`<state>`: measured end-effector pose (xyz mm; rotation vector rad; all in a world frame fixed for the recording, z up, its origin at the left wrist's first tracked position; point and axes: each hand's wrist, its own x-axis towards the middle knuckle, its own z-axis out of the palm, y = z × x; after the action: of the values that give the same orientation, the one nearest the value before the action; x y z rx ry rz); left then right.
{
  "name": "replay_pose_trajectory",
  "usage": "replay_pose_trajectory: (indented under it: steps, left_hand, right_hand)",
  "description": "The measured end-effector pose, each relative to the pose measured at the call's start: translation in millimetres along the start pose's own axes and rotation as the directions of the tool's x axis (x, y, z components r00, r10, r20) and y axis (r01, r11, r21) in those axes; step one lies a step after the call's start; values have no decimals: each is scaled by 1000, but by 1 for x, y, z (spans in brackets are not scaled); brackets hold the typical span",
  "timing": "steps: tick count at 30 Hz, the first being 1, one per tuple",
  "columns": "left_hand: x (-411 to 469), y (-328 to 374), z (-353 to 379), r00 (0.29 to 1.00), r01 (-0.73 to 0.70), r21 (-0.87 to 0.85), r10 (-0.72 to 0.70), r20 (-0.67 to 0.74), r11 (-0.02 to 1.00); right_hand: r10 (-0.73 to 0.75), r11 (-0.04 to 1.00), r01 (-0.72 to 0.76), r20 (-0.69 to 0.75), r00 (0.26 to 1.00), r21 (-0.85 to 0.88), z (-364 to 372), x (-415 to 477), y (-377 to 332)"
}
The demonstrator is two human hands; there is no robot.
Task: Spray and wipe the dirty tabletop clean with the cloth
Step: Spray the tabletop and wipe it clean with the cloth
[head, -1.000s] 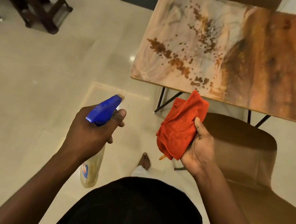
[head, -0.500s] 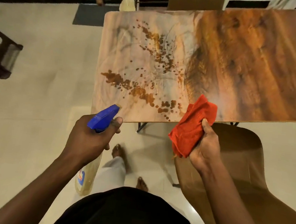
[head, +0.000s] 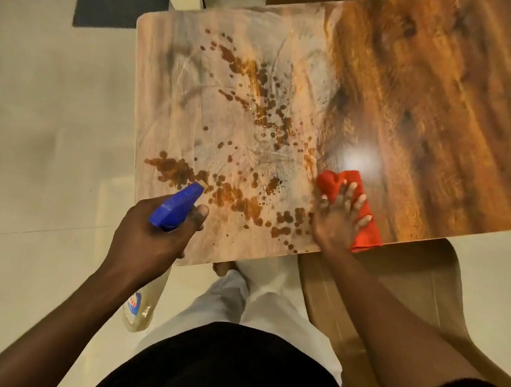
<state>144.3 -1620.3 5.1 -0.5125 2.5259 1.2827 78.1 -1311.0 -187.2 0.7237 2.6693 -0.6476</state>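
The left hand (head: 152, 236) is wrapped tight round the neck of the clear plastic spray bottle (head: 177, 205) with the blue trigger head. Its nozzle points out over the near-left part of the glossy wood-grain tabletop (head: 445, 118). The right hand (head: 336, 220) lies flat with its fingers spread, pressing the red microfibre cloth (head: 368, 233) onto the tabletop at the near edge, just right of the mess. It's a little blurred, but I see nothing curled round the fabric.

I'd say the step in hand is the spraying. To do it well, hold the nozzle low over the brown splatters (head: 237, 201), mist the whole band rather than one spot, and leave the cloth clear of the spray line. Then wipe from the outer drops inward, so nothing gets dragged onto the clean side.

Now the dirt itself. It's rusty-brown blotches and droplets, thickest along the near edge by the nozzle and in a streak running up the middle, over pale hazy smears. The right half looks dark and glossy, with a lamp glare (head: 357, 158) just above the cloth.
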Motion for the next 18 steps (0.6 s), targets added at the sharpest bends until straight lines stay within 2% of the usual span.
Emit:
replay_pose_trajectory:
  steps: [2, 4, 6, 8, 10, 12, 13, 14, 16, 18]
  left_hand:
    - [12, 4, -5, 1000, -1, -8, 1, -12, 1000]
    - [21, 8, -8, 1000, 3, -15, -3, -9, 1000]
    - [28, 10, -10, 1000, 12, -12, -12, -1, 1000]
    - [33, 12, -8, 1000, 21, 0, -21, -1, 1000]
    - [38, 12, -6, 1000, 27, 12, -27, -6, 1000]
    - [43, 12, -3, 999, 34, 36, -34, 16, 999]
    - [45, 13, -1, 999, 41, 37, -41, 25, 998]
    - [45, 13, 0, 998, 50, 32, -50, 28, 998]
    - [46, 11, 2, 997, 66, 9, -66, 25, 998]
    - [47, 8, 5, 996, 84, -7, -84, 25, 996]
  right_hand:
    - [-149, 980, 154, 50, 988, -126, 34, -21, -36]
    - [-349, 917, 367, 134, 928, -154, 67, -54, -70]
    - [-539, 801, 572, 204, 817, -177, 96, -93, -94]
    - [-688, 652, 739, 276, 671, -173, 116, -124, -104]
    - [-781, 485, 856, 353, 515, -178, 119, -134, -91]
    - [-800, 390, 902, 415, 433, -188, 105, -124, -61]
    - [-790, 380, 902, 436, 431, -205, 93, -116, -41]
    - [-769, 403, 885, 439, 465, -231, 80, -107, -19]
    - [-693, 534, 798, 396, 603, -281, 50, -87, 24]
    - [-580, 701, 650, 296, 759, -292, 14, -64, 61]
